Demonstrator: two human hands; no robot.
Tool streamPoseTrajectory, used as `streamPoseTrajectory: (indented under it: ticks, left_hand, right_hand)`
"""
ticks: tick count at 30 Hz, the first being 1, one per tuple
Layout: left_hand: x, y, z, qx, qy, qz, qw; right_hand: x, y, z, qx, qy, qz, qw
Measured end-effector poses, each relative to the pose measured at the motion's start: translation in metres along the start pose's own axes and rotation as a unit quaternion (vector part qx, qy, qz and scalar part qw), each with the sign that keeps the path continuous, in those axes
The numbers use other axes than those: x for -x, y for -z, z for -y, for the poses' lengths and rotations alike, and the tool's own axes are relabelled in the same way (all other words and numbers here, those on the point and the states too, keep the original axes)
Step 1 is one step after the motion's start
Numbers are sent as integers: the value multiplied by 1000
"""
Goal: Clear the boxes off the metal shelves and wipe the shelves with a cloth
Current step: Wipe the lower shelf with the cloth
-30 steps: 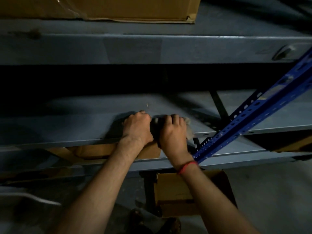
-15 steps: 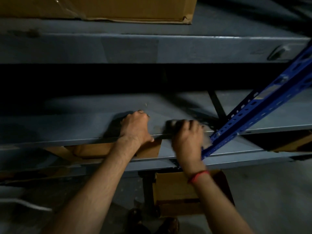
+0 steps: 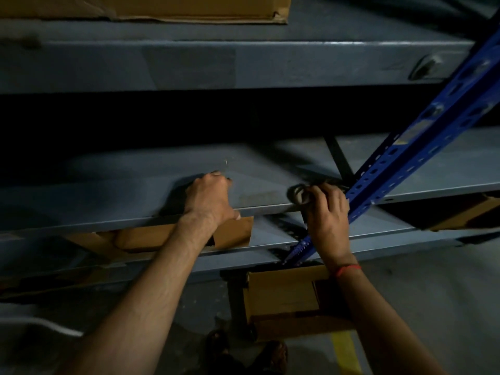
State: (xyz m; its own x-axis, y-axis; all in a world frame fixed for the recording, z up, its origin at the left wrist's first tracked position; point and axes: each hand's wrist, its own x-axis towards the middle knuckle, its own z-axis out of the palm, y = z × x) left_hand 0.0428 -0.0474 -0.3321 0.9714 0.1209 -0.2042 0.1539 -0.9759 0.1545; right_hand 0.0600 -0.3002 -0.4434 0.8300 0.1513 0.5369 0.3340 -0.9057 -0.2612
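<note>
A grey metal shelf [image 3: 121, 190] runs across the middle of the head view. My left hand [image 3: 208, 198] rests on its front edge, fingers curled over the lip and gripping it. My right hand [image 3: 327, 209] is at the same edge further right, next to the blue upright, closed on a bunched pale cloth [image 3: 299, 194] that presses on the shelf surface. A cardboard box [image 3: 189, 6] sits on the upper shelf [image 3: 243, 63] at the top of the view.
A blue perforated upright [image 3: 422, 147] slants from top right down to the lower shelf. Flattened cardboard [image 3: 232, 234] lies on the shelf below. A cardboard box [image 3: 284, 296] stands on the floor under the rack, beside my feet [image 3: 243, 350] and a yellow floor line [image 3: 345, 350].
My right hand has slid the cloth to the right along the shelf's front edge, away from my left hand and up to the blue upright. My left hand has stayed put.
</note>
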Motion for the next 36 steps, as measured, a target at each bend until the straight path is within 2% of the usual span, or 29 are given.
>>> streamPoseTrajectory:
  ticks: [3,4,8,11,13,16,18,20,22,25,28,32,36]
  left_hand:
    - [0,-6,-1,5,-4,-14,1000]
    - [0,-7,0,3,-9,-23,1000]
    - [-1,-9,7,-19,-49,-43,998]
    - [4,-10,22,20,-66,-6,998]
    - [13,-10,23,103,-82,39,991]
    - [29,-8,3,285,-119,41,950]
    - [36,-3,-16,392,-178,6,903]
    - [40,10,-32,478,-236,-11,846]
    - [43,29,-43,524,-281,-38,803]
    - [51,57,-57,565,-329,-99,750]
    - [59,78,-69,571,-359,-176,717]
    - [73,97,-81,552,-388,-257,692]
    - [88,112,-97,564,-385,-281,674]
  right_hand:
    - [6,-17,46,-96,-143,-39,984]
    - [7,-22,70,-122,-155,-42,979]
    - [8,-25,163,-209,-49,49,975]
    - [-7,-13,164,-259,-34,91,961]
    - [-14,0,149,-333,-65,108,935]
    - [-28,31,143,-446,-154,52,880]
    - [-40,58,146,-501,-192,18,844]
    - [-54,86,144,-531,-192,-16,825]
    - [-70,113,142,-552,-174,-43,814]
    - [-90,149,144,-546,-124,-71,826]
    - [-102,180,147,-529,-64,-86,842]
    - [-104,211,147,-480,-3,-90,872]
    - [-96,234,129,-500,53,-65,862]
